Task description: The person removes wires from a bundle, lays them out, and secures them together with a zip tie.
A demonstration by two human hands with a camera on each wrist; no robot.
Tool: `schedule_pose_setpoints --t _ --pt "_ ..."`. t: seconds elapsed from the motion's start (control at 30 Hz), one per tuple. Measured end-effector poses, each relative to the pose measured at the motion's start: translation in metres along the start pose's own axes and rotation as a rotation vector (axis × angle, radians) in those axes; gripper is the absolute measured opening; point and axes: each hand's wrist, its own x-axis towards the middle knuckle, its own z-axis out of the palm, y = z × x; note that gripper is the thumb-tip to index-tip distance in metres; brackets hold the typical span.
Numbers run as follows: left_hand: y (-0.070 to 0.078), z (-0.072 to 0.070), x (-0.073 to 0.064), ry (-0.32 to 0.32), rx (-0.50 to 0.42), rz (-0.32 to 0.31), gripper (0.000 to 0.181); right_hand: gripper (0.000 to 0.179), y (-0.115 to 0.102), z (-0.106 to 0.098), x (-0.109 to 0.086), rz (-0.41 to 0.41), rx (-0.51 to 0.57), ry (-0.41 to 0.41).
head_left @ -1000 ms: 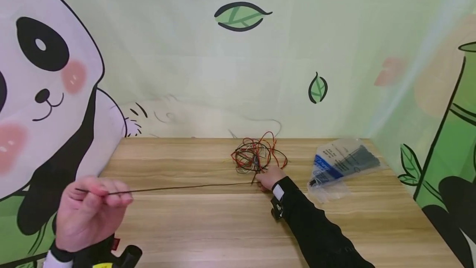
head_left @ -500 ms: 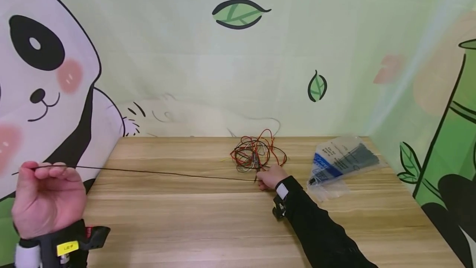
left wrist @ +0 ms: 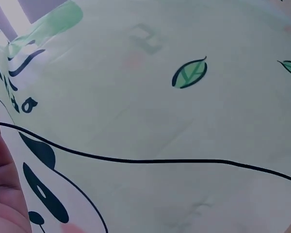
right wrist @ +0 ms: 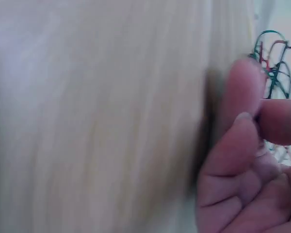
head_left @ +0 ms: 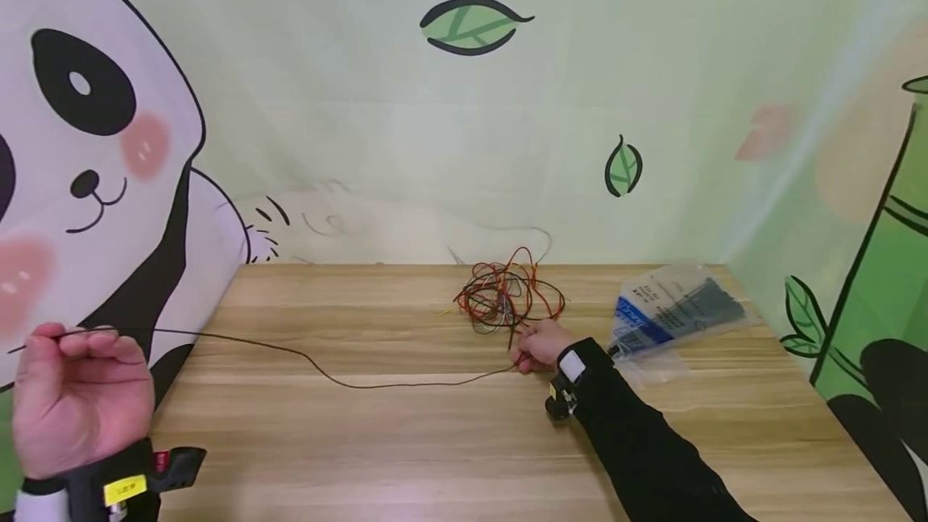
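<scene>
A thin black wire runs across the head view between both hands, sagging in the middle. My left hand, raised at the far left, pinches it near one end, and a short tip pokes out past the thumb. The wire crosses the left wrist view from the fingers. At the other end my right hand pinches the wire with curled fingers, low over the table. Just beyond that hand lies a tangle of red, black and grey wires. In the right wrist view the right hand's fingertips press together.
To the right of the tangle lies a clear plastic bag with a blue label and dark strips inside. The wooden table ends at a printed fabric backdrop with a panda and leaves.
My left hand has moved left and up, drawing out more wire. The wire was straight between the hands and now sags. My right hand has shifted slightly right.
</scene>
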Motion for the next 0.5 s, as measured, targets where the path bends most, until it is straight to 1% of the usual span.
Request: schedule_pose_setpoints --t 0.03,0.07,0.1,0.13,0.17,0.2,0.23,0.3,0.33,0.37,0.4,0.43,0.47,0.5 --pt "-0.003 -0.002 -0.001 0.020 0.051 0.023 0.038 0.023 0.000 -0.003 -0.007 -0.013 0.006 -0.017" --pt "-0.007 -0.004 -0.002 0.028 0.116 0.048 0.036 0.023 -0.001 -0.007 -0.014 -0.024 0.006 -0.017" --pt "-0.010 -0.006 -0.002 0.043 0.209 0.077 0.031 0.024 0.000 -0.013 -0.023 -0.037 0.012 -0.015" --pt "-0.014 -0.008 -0.002 0.076 0.330 0.105 0.027 0.025 0.001 -0.020 -0.033 -0.052 0.016 -0.007" --pt "-0.018 -0.010 -0.002 0.113 0.500 0.127 0.023 0.026 0.002 -0.027 -0.043 -0.065 0.008 0.012" --pt "-0.021 -0.012 -0.002 0.153 0.718 0.135 0.020 0.026 0.004 -0.037 -0.054 -0.080 0.005 0.029" --pt "-0.025 -0.014 -0.002 0.198 0.966 0.134 0.018 0.027 0.005 -0.047 -0.065 -0.090 -0.001 0.053" --pt "-0.029 -0.019 -0.003 0.265 1.508 0.099 0.017 0.025 0.011 -0.066 -0.086 -0.101 -0.028 0.107" --pt "-0.030 -0.022 -0.004 0.285 1.750 0.073 0.020 0.024 0.014 -0.075 -0.096 -0.105 -0.049 0.133" --pt "-0.030 -0.025 -0.006 0.270 1.958 0.062 0.022 0.024 0.018 -0.083 -0.105 -0.111 -0.079 0.159" --pt "-0.030 -0.028 -0.007 0.244 2.119 0.050 0.025 0.023 0.023 -0.090 -0.112 -0.118 -0.102 0.176" --pt "-0.030 -0.032 -0.008 0.219 2.227 0.038 0.028 0.023 0.027 -0.095 -0.120 -0.121 -0.126 0.187" --pt "-0.029 -0.035 -0.008 0.189 2.316 0.031 0.030 0.023 0.032 -0.100 -0.126 -0.121 -0.147 0.194" --pt "-0.029 -0.037 -0.009 0.167 2.384 0.017 0.032 0.023 0.038 -0.104 -0.132 -0.119 -0.170 0.200"
